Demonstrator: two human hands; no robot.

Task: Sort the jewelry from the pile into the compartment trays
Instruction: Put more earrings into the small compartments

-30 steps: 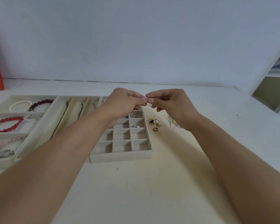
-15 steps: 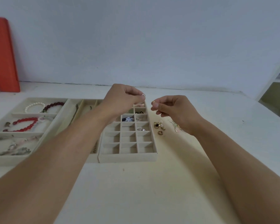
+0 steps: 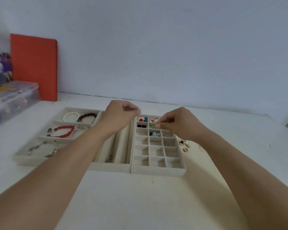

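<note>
Jewelry pile (image 3: 184,144) lies on the table just right of my right wrist, beside the small-compartment tray (image 3: 157,170). My right hand (image 3: 178,123) hovers over that tray's far cells, fingertips pinched together; whether they hold anything I cannot tell. My left hand (image 3: 118,116) is curled above the long-slot tray (image 3: 110,167), pinching a tiny bead-like piece (image 3: 139,109) at its fingertips

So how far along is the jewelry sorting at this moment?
Mostly done: bracelets fill the left tray, and the grid tray has its far cells filled. In hand: the right hand pinches something small over the grid; the left hand is curled. Left: a few gold pieces.
</note>
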